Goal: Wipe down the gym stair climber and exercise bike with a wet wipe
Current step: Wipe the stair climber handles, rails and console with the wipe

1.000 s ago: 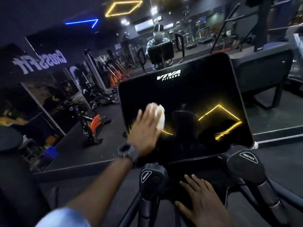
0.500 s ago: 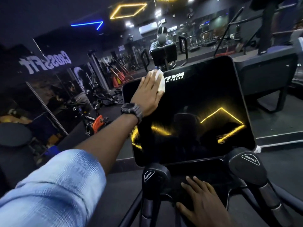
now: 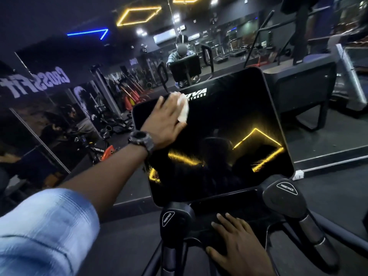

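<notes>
The right hand (image 3: 238, 246) rests flat, fingers straight, on the ledge under the screen (image 3: 229, 140) – farther up, the left hand (image 3: 166, 120) presses a white wipe (image 3: 183, 108) with straight fingers against the screen's upper left corner

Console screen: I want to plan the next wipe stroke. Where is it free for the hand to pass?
The console screen is bare right of the wet wipe and below the left hand. Its upper left is crowded.

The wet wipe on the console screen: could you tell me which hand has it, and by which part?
The left hand presses the wet wipe flat under its fingers against the console screen; its right edge sticks out.
</notes>
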